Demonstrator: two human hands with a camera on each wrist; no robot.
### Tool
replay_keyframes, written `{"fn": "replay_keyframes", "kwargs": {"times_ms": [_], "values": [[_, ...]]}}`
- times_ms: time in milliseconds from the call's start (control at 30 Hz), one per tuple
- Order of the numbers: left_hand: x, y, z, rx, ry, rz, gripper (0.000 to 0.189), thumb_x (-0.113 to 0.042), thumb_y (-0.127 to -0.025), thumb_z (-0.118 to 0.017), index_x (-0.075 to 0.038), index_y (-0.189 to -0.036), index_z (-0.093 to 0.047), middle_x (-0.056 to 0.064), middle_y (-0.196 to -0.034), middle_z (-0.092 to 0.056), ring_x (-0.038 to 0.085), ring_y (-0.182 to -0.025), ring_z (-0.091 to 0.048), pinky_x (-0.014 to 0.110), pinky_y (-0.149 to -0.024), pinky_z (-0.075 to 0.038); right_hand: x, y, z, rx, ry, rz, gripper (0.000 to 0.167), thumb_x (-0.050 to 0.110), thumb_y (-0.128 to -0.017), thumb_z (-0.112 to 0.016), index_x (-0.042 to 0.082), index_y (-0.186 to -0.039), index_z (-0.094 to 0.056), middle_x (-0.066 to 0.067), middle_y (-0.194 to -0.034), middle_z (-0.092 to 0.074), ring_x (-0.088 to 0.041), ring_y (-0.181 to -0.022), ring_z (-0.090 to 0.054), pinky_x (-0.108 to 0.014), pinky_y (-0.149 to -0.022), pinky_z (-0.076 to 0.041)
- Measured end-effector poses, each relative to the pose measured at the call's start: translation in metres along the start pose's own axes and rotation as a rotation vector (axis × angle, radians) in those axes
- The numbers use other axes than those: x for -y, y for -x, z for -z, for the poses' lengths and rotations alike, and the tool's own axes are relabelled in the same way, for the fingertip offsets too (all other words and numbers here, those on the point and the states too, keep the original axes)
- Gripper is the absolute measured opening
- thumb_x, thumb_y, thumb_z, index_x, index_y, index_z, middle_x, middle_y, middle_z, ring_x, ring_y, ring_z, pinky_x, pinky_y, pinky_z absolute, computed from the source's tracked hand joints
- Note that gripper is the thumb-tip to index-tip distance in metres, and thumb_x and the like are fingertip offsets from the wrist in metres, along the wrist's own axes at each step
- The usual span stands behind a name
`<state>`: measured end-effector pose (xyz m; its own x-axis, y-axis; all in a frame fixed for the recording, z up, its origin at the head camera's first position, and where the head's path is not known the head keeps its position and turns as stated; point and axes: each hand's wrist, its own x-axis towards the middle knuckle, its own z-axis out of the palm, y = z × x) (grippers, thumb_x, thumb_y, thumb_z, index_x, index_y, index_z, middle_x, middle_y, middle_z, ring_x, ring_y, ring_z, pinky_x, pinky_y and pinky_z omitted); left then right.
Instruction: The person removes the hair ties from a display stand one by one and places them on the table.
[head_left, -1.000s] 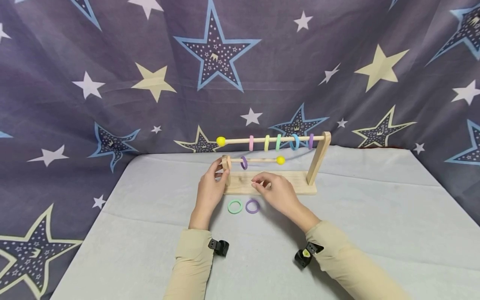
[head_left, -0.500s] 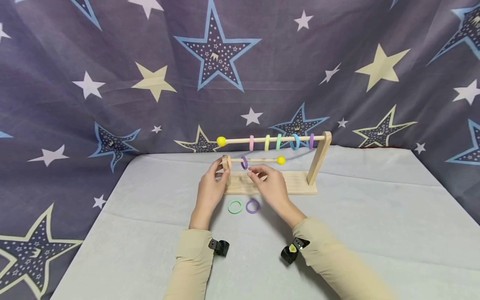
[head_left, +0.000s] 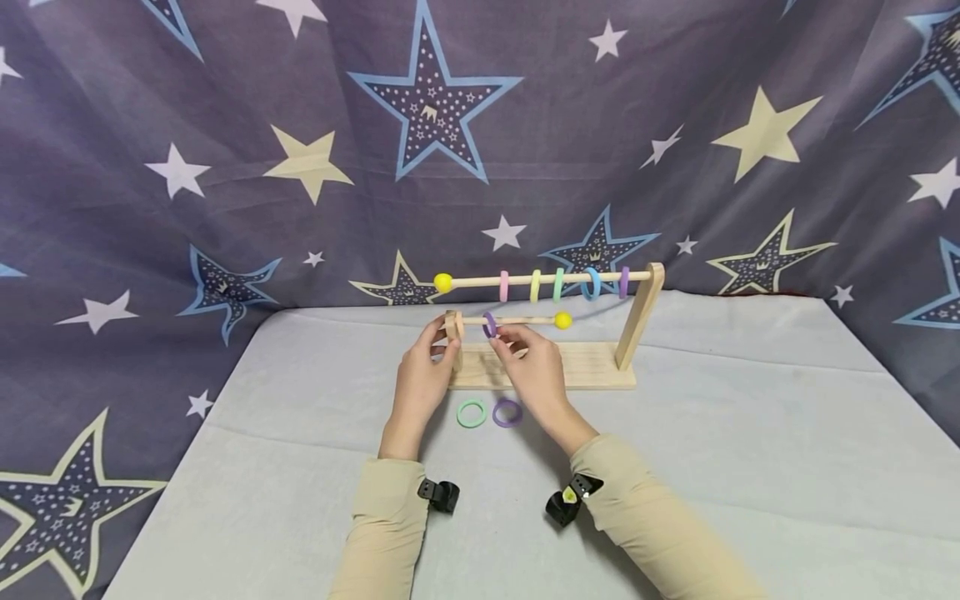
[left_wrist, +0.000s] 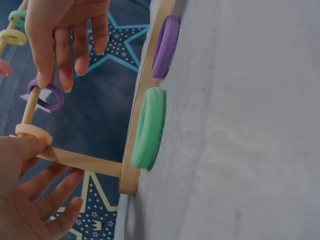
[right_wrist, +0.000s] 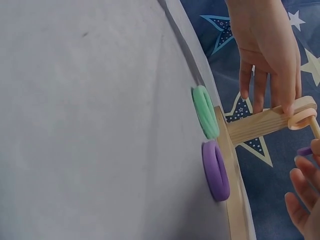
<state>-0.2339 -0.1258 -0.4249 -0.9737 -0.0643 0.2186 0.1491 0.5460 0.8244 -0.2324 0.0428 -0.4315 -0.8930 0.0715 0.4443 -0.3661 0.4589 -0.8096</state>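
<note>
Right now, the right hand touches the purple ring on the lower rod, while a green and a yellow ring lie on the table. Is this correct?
Not quite: beside the green ring lies a purple ring, not yellow, as the left wrist view shows; the rest holds.

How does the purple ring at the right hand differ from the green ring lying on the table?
The purple ring hangs around the lower rod, while the green ring lies on the table. The right hand touches the purple ring; neither hand touches the green ring. Both are round, open hoops, each in one plain colour.
</note>
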Motion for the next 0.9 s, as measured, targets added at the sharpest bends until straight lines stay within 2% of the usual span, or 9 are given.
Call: {"fn": "replay_keyframes", "kwargs": {"times_ms": [533, 900], "values": [[0.001, 0.000, 0.001, -0.005, -0.004, -0.008, 0.047, -0.022, -0.100, -0.061, -0.016, -0.145, -0.050, 0.014, -0.130, -0.063, 0.029, -0.107, -0.066, 0.045, -0.089, -0.052, 0.001, -0.001, -0.004, -0.017, -0.016, 0.007, 0.011, 0.014, -0.090, -0.074, 0.006, -0.097, -0.076, -0.004, -0.090, -0.075, -0.018, -0.073, -0.066, -0.029, -0.063, -0.052], [0.001, 0.000, 0.001, 0.000, -0.005, -0.006, 0.047, -0.023, -0.100, -0.061, -0.015, -0.146, -0.049, 0.014, -0.131, -0.063, 0.030, -0.107, -0.066, 0.045, -0.090, -0.052, -0.002, -0.002, 0.008, -0.034, -0.006, 0.014, 0.010, 0.015, -0.090, -0.074, 0.007, -0.097, -0.076, -0.003, -0.086, -0.074, -0.017, -0.075, -0.066, -0.028, -0.064, -0.051]]}}
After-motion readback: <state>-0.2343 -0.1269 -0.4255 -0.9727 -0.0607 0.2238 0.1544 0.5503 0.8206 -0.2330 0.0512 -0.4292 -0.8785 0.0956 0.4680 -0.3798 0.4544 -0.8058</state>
